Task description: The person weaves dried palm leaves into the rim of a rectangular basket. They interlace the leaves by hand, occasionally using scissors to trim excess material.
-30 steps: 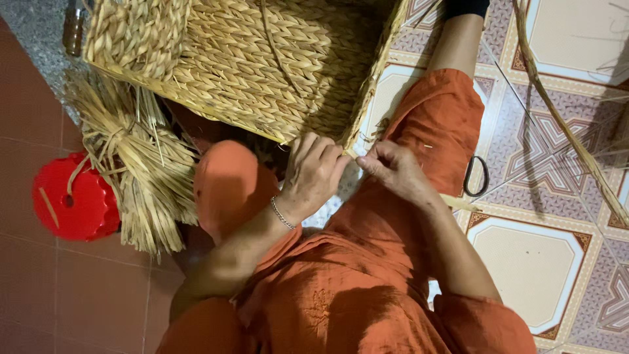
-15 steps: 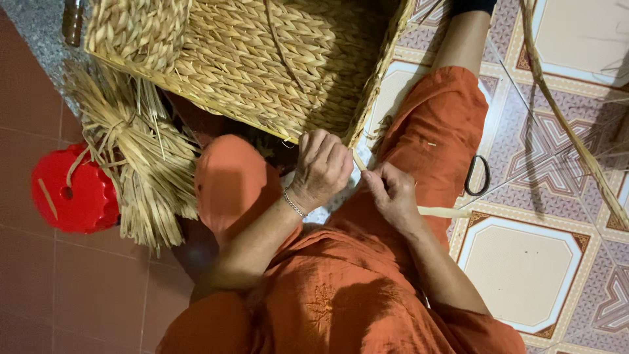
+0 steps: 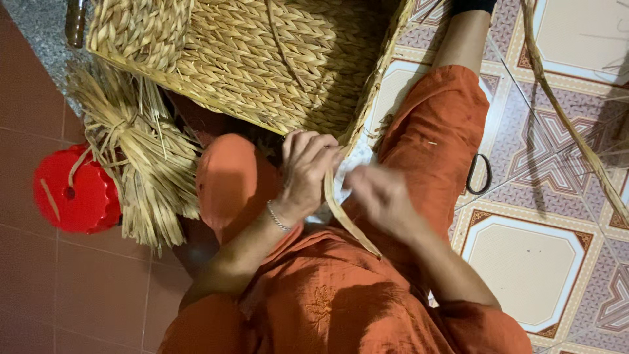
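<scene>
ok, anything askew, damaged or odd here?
Nothing damaged. The woven basket lies tilted across the lap, a loose strand trails from the left hand, the right hand is motion-blurred, and scissors lie on the tiles.

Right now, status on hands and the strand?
Left hand at basket rim, pinching strand. Right hand blurred, beside strand; grip unclear. Nothing in between.

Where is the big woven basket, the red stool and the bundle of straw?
woven basket (image 3: 249, 59), head view, on its plaited side wall.
red stool (image 3: 75, 196), head view, on the middle of its top.
bundle of straw (image 3: 141, 164), head view, on the loose stalks below the tie.
</scene>
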